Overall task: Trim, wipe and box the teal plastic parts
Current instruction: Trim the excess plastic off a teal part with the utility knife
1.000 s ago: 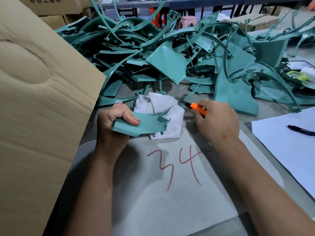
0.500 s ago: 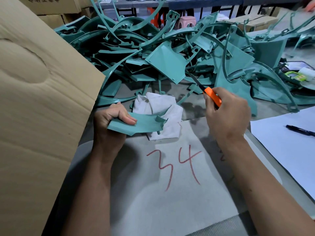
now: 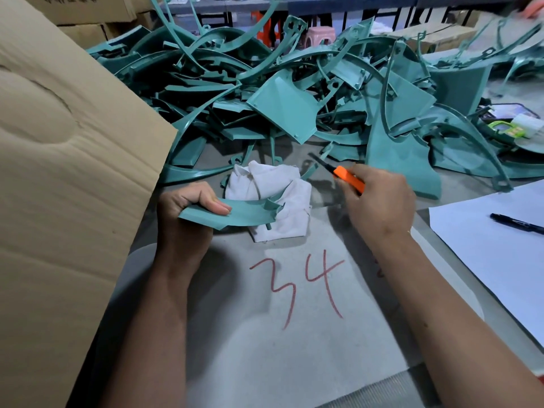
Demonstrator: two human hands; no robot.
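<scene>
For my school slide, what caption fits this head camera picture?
Left hand holds a teal part; right hand holds an orange knife over a white rag.

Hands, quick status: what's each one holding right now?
Left hand: grips a teal part.
Right hand: grips an orange knife.

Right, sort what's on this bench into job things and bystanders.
Job:
- curved teal plastic part gripped by the left hand
- orange-handled knife in the right hand
- crumpled white cloth
- heap of teal plastic parts
- brown cardboard box flap

Lying about:
- black pen
- white paper sheet
- pink plastic stool
</scene>
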